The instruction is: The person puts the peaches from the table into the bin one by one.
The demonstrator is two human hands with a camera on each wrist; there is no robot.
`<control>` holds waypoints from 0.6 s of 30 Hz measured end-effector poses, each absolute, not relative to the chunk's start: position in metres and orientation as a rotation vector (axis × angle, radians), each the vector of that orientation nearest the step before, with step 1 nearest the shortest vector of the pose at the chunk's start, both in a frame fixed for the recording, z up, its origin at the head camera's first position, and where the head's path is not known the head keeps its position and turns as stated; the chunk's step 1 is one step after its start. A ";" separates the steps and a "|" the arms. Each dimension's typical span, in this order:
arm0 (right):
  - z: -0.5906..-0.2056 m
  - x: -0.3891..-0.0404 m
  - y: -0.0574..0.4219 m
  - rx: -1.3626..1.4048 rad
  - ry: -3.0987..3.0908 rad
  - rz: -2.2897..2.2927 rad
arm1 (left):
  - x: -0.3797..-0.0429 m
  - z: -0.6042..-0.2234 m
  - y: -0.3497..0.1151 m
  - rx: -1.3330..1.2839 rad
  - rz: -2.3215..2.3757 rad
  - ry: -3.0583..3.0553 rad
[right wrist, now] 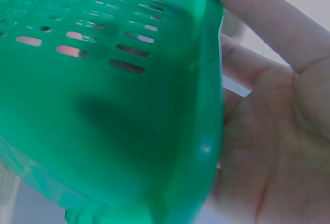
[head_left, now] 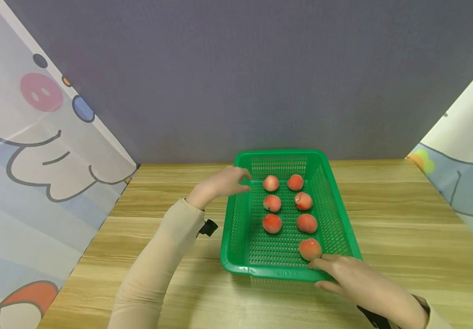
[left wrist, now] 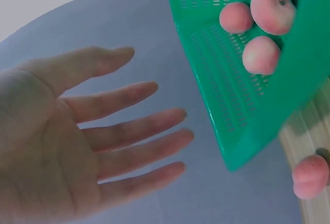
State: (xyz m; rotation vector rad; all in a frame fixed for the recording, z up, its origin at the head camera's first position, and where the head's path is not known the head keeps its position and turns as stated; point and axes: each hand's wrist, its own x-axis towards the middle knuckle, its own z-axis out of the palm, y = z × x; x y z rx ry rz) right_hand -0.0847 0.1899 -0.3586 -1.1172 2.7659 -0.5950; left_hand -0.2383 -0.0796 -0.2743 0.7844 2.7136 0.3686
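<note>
A green plastic basket (head_left: 257, 270) with slotted walls stands on the table, holding several red-orange peaches (head_left: 272, 223) in two rough columns. Just outside its left rim, toward the far end, hovers my left hand (head_left: 226, 182). In the left wrist view that hand (left wrist: 98, 136) has its fingers spread and nearly straight, its palm bare, apart from the basket (left wrist: 206, 105). My right hand (head_left: 351, 278) grips the near right corner, fingers over the rim and thumb outside. Close up, the basket's rim (right wrist: 209, 105) lies between thumb and fingers of the right hand (right wrist: 273, 115); some fingertips are hidden.
Light wood tabletop (head_left: 409, 214) surrounds the basket. A grey panel (head_left: 261, 82) rises behind it, and cartoon-printed sheets (head_left: 35, 160) flank both sides. One more peach (left wrist: 310, 176) rests on wood outside the basket in the left wrist view.
</note>
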 end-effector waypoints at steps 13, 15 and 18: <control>-0.359 -0.085 0.190 -1.114 2.768 -0.596 | -0.255 -0.286 -0.109 0.667 0.522 2.826; -0.359 -0.085 0.190 -1.114 2.770 -0.595 | -0.259 -0.289 -0.114 0.659 0.539 2.839; -0.358 -0.085 0.190 -1.108 2.780 -0.585 | -0.263 -0.294 -0.119 0.622 0.553 2.859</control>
